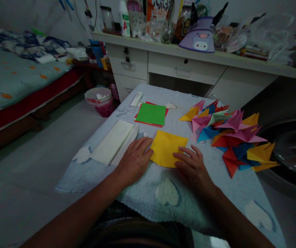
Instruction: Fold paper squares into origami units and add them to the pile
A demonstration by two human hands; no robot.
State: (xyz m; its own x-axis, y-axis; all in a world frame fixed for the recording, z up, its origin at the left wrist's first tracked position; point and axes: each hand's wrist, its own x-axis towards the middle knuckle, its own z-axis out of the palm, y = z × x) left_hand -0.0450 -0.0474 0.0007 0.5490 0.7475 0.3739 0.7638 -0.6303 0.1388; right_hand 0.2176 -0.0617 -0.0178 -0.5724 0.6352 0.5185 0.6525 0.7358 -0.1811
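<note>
A yellow square of origami paper (167, 148) lies in front of me on the cloth-covered table, faintly creased. At its left edge my left hand (137, 156) has its fingers close together, thumb and fingertips closed on the paper's side. My right hand (193, 165) is over the paper's right part, fingers apart, some fingertips touching the sheet. Beyond the yellow paper is a stack of coloured squares (151, 114), green on top with red edges showing beneath. Many folded paper cranes (237, 129) in pink, yellow, blue and red are heaped to the right.
A folded whitish sheet (113, 141) lies left of my left hand. Farther back are a small white box (136, 99) and the heart-patterned tablecloth (167, 193). A pink bin (104, 103) stands on the floor, a bed (21, 75) at left, a cluttered white desk (189, 69) behind.
</note>
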